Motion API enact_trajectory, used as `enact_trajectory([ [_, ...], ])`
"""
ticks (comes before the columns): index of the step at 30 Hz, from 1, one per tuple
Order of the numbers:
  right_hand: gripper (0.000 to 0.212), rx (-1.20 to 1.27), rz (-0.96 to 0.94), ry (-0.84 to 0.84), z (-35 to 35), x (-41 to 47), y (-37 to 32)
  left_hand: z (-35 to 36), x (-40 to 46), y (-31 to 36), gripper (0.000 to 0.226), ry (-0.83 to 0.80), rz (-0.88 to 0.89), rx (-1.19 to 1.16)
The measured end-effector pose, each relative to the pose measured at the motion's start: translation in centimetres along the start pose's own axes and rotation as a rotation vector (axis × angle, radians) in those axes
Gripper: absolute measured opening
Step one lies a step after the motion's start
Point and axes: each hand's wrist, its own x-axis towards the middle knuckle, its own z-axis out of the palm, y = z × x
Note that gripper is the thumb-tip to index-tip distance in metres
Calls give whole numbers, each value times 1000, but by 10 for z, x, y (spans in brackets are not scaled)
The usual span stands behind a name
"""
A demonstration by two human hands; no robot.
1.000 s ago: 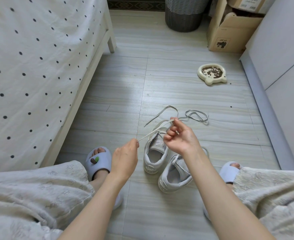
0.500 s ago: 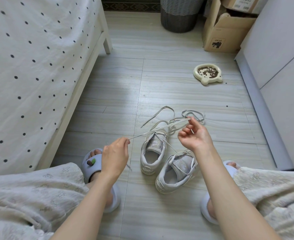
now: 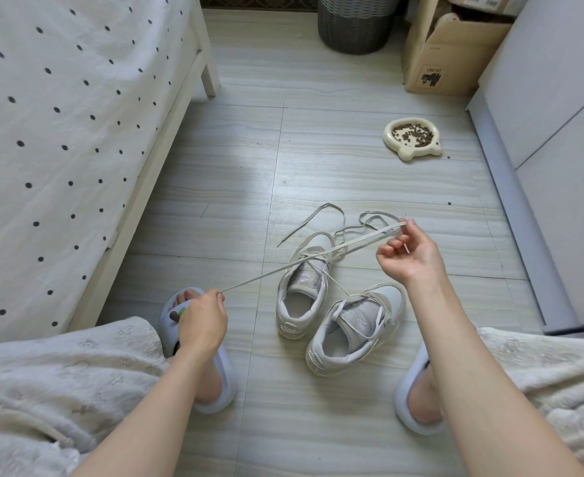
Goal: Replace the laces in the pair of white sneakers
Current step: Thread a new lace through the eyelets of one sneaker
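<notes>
- Left hand: near left, above a slipper; thumb and fingers pinch one end of a flat lace.
- Right hand: right of centre, raised over the floor; thumb and forefinger pinch the far part of the same lace, the other fingers loosely curled. The lace looks doubled at this pinch, with a short tip poking out near the palm.
- Lace: stretched taut in the air between the two hands, crossing above the far sneaker.
- Left sneaker: on the floor at centre, heel toward the person. How much lacing it holds cannot be told.
- Right sneaker: just beside it, nearer and to the right; a thin lace crosses its tongue.
- Loose laces: a tangle on the floor just beyond the sneakers.
- Food bowl: far right, well apart, filled with dry pellets.
- Risk, slipping: both grips are fingertip pinches on a taut lace; a harder pull would likely free one end.
- Risk, snagging: a slackened lace may drop into the loose laces and knot with them.
- Risk, mix-up: old and new laces look alike, so the wrong one could be threaded.
- Risk, uneven ends: poor centring would leave one side short.
</notes>
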Motion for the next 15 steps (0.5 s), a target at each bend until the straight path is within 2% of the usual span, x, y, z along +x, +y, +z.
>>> enact_trajectory([
  [6, 25, 75, 2, 27, -6, 5, -2, -4, 13, -1, 29, -25, -98, -270],
  [10, 25, 9, 27, 27, -4, 7, 12, -8, 13, 17, 26, 20, -42, -411],
  [15, 23, -60, 46, 27, -1, 12, 27, -8, 22, 38, 22, -51, -167, -797],
])
